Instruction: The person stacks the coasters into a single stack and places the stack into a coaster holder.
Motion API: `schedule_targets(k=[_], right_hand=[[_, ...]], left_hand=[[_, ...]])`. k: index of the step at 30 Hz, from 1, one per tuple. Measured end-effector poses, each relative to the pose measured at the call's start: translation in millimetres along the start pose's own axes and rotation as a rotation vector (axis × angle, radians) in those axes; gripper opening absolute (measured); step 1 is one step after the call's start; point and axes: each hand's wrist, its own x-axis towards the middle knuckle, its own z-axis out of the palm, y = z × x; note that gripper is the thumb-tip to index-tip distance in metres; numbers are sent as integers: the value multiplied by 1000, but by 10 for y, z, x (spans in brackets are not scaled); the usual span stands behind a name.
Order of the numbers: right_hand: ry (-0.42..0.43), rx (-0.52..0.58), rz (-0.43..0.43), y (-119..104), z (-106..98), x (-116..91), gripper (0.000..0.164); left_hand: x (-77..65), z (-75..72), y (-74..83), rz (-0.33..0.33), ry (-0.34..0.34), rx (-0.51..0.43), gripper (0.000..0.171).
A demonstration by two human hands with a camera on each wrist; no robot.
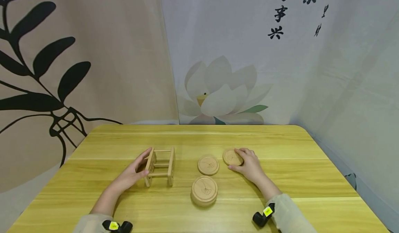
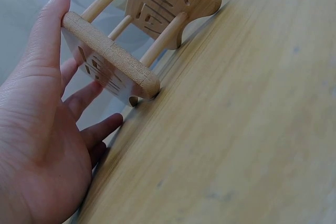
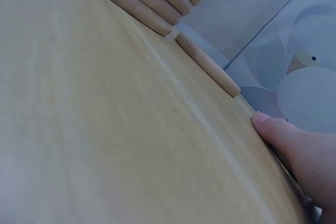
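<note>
Notes: rack and coaster in grip, slip and knock risks

Dial centre: the coaster stack (image 1: 204, 190), 12 pointing away from me.

Left hand (image 1: 131, 177): grasping. Thumb and fingers span the 9 o'clock end panel of the wooden rack (image 1: 161, 165), which sits at 10 o'clock and seems to rest on the table (image 1: 311, 177). Left wrist view puts my thumb on the panel's edge, fingers along its outer face.

Right hand (image 1: 250, 166): also grasping. Thumb and fingers pinch the rim of a round coaster (image 1: 232, 157) between 1 and 2 o'clock. Cannot tell whether its edge has any lift; my hand hides it in the right wrist view.

A loose coaster (image 1: 208, 165) lies flat at 12 o'clock, just beside the stack.

Risks, my judgement:
- Rack could swivel or tip: held at one end only, so a tug there would swing the 3 o'clock panel.
- Pinched coaster could slip: rim contact only, on a rounded edge.
- A low sweep toward 8 or 9 o'clock would bump the loose coaster, maybe into the stack.
- The top of the stack could slide if my sleeve brushes it; the pieces look merely piled.
</note>
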Motion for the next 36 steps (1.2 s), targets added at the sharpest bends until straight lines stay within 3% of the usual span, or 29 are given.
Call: schedule_targets(k=[20,36], right_hand=[[60,27,-36,11,0,-17,79],[75,101,-51,-124,-50,-48,78]], left_hand=[[-3,18,-9,-10,-11,-48,75],[7,1,-10,-5,-1,-19,75]])
